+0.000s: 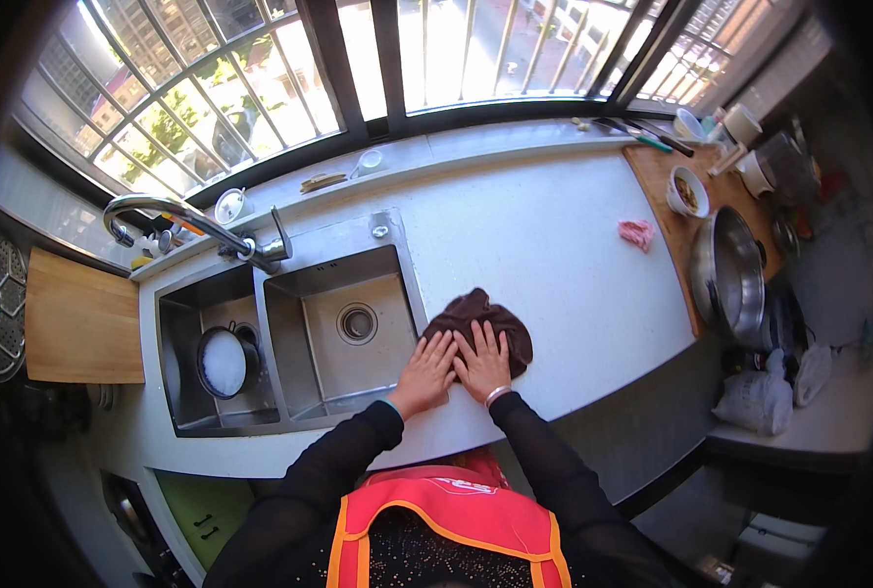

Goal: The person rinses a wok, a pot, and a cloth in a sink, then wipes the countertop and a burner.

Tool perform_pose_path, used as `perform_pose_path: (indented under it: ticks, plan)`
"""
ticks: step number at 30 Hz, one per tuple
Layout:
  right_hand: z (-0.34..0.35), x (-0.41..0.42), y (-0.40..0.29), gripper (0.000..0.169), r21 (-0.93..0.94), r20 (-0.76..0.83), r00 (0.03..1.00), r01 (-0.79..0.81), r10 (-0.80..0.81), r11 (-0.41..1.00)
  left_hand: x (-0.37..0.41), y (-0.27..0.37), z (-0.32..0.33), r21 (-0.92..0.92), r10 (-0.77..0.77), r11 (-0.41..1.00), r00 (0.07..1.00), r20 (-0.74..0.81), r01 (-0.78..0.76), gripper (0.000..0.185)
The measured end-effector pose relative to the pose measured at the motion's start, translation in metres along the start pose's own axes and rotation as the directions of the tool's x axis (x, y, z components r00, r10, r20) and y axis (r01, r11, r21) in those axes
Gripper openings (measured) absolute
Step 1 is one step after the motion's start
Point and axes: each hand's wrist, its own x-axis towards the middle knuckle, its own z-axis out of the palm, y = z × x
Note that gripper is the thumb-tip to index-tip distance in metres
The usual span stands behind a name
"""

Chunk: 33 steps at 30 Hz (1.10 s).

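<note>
Both palms press down on a dark brown cloth (516,334), which lies crumpled on the white countertop (554,242) beside the sink's right edge. My left hand (427,373) rests on the cloth's left part, fingers spread a little. On its middle lies my right hand (483,360), flat, with a bracelet at the wrist. The two hands almost meet at the thumbs. Neither hand's fingers are closed around the cloth. Left of them is a steel double-basin sink (407,309); a dark pot (224,362) with white content inside sits in its left basin.
A chrome faucet (186,213) arches over the left basin. Right of the cloth lies a pink rag (636,234). The wooden board (653,173) at right bears a steel pot (730,272) and a white bowl (686,192). Knives (646,136) lie by the window ledge.
</note>
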Motion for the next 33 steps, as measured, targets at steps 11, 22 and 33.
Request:
perform_pose_path:
  ticks: [11,22,33]
  plan:
    - [0.03,0.293,0.059,0.043,0.053,-0.094,0.93,0.361,-0.355,0.931,0.19,-0.149,-0.052,0.151,-0.253,0.943,0.934,-0.252,0.296,0.054]
    - [0.027,0.292,0.096,0.046,0.039,0.029,0.927,0.374,-0.375,0.927,0.216,-0.131,-0.039,0.155,-0.378,0.903,0.913,-0.155,0.401,0.058]
    - [-0.031,-0.025,0.094,0.045,0.037,0.041,0.988,0.144,-0.146,0.989,0.04,0.069,0.028,0.065,-0.024,0.998,1.0,-0.003,0.024,0.062]
